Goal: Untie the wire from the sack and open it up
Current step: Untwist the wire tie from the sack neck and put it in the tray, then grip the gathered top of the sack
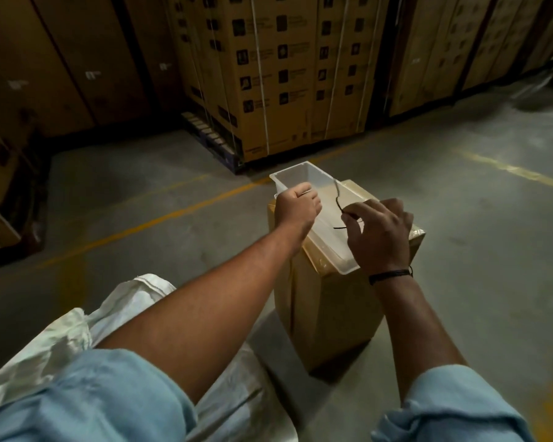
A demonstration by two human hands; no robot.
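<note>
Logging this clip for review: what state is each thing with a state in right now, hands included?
Thin dark wire: off the sack, pinched in the right hand above the tray.
White woven sack: on the floor, mouth loose and crumpled.
Clear plastic tray: upright on the box, looks empty.
Brown cardboard box: closed, standing on the floor.
Left hand: fisted at the tray's rim.
Right hand: closed on the wire.
</note>
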